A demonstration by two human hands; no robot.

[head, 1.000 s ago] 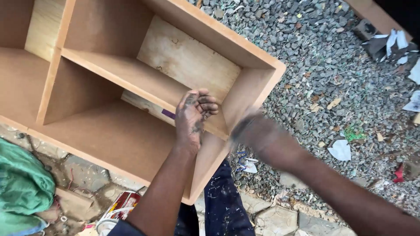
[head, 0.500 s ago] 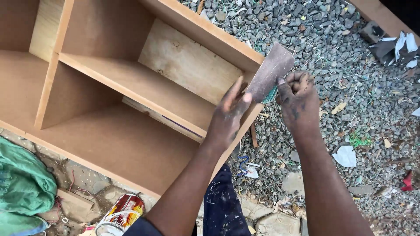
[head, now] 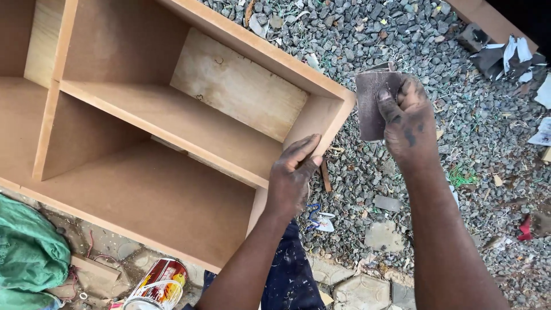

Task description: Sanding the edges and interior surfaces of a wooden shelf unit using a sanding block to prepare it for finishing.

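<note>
A brown wooden shelf unit with several open compartments lies on its back on the ground. My left hand rests on the unit's near right side panel, fingers gripping its edge. My right hand is raised over the gravel just right of the unit's corner and holds a dark brown sheet of sandpaper pinched under the thumb. Both hands are smeared with dark dust.
Grey gravel with paper scraps covers the right side. A red and white tin can stands by my leg at the bottom. Green cloth lies at the lower left. A wooden board crosses the top right corner.
My left hand let go of the sandpaper and dropped onto the shelf unit's side panel. My right hand kept the sheet and shifted slightly right and up. The view tilted a little.
</note>
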